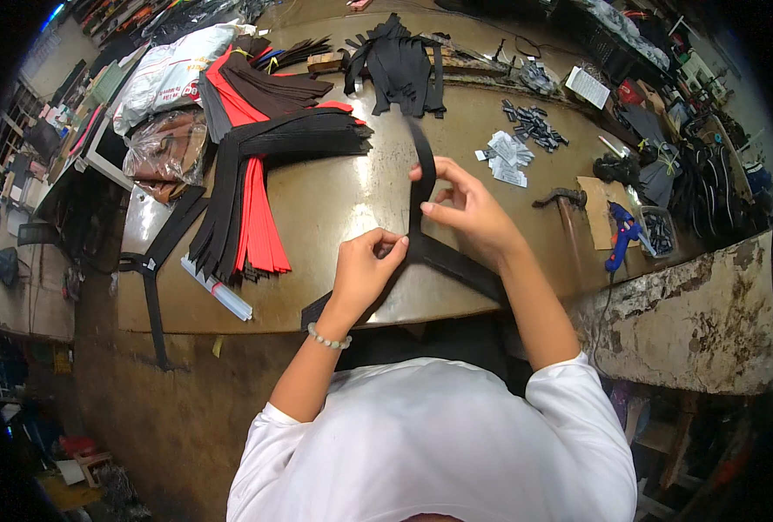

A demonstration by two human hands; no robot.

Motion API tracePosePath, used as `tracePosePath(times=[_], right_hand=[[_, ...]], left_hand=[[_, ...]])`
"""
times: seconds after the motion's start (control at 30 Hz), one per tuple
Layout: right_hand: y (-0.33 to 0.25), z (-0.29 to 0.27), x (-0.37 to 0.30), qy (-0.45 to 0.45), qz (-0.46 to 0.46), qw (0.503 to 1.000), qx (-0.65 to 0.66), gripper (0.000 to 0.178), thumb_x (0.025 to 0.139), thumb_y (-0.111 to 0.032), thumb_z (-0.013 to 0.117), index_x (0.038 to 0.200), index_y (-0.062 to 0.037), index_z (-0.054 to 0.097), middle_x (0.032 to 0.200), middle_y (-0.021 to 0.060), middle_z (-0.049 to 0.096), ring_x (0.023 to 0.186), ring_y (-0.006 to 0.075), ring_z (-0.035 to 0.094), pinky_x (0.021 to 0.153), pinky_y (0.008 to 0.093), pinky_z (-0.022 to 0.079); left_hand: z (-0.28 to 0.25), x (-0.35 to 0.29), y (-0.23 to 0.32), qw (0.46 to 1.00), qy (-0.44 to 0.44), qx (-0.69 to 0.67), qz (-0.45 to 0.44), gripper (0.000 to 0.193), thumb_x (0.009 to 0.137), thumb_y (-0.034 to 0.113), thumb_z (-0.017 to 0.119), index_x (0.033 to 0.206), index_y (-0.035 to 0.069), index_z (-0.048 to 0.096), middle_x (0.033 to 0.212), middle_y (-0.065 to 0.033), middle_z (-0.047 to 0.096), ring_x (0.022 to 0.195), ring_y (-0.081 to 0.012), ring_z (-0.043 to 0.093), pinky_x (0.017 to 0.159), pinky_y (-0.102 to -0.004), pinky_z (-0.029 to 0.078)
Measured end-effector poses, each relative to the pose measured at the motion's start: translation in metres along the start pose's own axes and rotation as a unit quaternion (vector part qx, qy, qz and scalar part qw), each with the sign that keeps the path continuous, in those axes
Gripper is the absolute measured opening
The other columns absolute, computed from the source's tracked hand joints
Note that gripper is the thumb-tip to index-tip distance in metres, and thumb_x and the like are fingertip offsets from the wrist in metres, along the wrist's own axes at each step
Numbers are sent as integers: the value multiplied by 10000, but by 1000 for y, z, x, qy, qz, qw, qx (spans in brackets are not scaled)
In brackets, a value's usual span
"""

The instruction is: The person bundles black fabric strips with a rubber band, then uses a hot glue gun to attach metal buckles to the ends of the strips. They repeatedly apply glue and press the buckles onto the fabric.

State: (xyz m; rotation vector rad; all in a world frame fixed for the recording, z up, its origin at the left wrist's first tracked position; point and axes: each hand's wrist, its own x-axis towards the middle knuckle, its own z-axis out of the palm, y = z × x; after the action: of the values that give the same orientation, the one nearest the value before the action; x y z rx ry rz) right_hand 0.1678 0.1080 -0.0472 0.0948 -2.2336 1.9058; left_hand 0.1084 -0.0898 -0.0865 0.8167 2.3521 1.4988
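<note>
A black strap piece (pixel 456 269) with branching bands lies at the near edge of the table in front of me. My left hand (pixel 362 271) is closed in a pinch at the place where its bands meet. One band (pixel 423 148) of it rises toward the far side, and my right hand (pixel 471 209) has thumb and fingers curled around it. The other bands run out to the lower left and lower right, partly under my forearms. What exactly lies between my left fingertips is hidden.
Bundles of black strips (pixel 308 135) and red strips (pixel 260 217) lie left, with another black bundle (pixel 395 74) behind. Rightward are white labels (pixel 507 157), small dark parts (pixel 536 126), a hammer (pixel 565 209) and a blue glue gun (pixel 621 235). Glue sticks (pixel 221 291) lie near the front edge.
</note>
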Motion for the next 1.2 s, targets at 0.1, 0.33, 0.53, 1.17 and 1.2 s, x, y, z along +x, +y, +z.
tracePosePath(times=[0.1,0.33,0.53,1.17,1.2], right_hand=[[1,12,-13,7,8,996,-87,570,780,66,558,1333,-68,529,1283,82,477,1096,144,486,906,260,422],[53,58,-12,107,8,964,-244,306,826,37,618,1130,14,631,1024,136,587,798,251,602,752,331,500],[50,60,-45,110,-134,905,-388,288,743,65,594,1018,4,651,1015,135,633,958,338,606,833,405,503],[0,33,-118,-26,19,969,-245,211,786,-49,687,996,-39,702,950,145,648,1058,308,623,913,407,486],[2,13,-133,-30,38,979,-198,221,786,-81,716,1004,-47,704,939,130,652,1012,282,643,883,396,495]], left_hand=[[8,3,-9,982,66,155,84,144,803,169,722,797,28,695,776,-105,640,771,-309,571,743,-405,468],[20,1,-20,979,103,117,130,163,804,94,714,920,9,638,815,-113,582,685,-266,564,654,-368,468],[20,-1,-19,986,89,69,122,143,830,7,663,968,37,640,838,-112,570,674,-221,581,641,-337,483],[20,-4,-18,974,30,148,167,162,853,-6,629,995,57,674,934,-136,551,803,-313,600,712,-403,492],[20,-3,-18,975,21,144,169,174,861,-3,625,1020,58,662,949,-140,549,809,-314,602,713,-404,493]])
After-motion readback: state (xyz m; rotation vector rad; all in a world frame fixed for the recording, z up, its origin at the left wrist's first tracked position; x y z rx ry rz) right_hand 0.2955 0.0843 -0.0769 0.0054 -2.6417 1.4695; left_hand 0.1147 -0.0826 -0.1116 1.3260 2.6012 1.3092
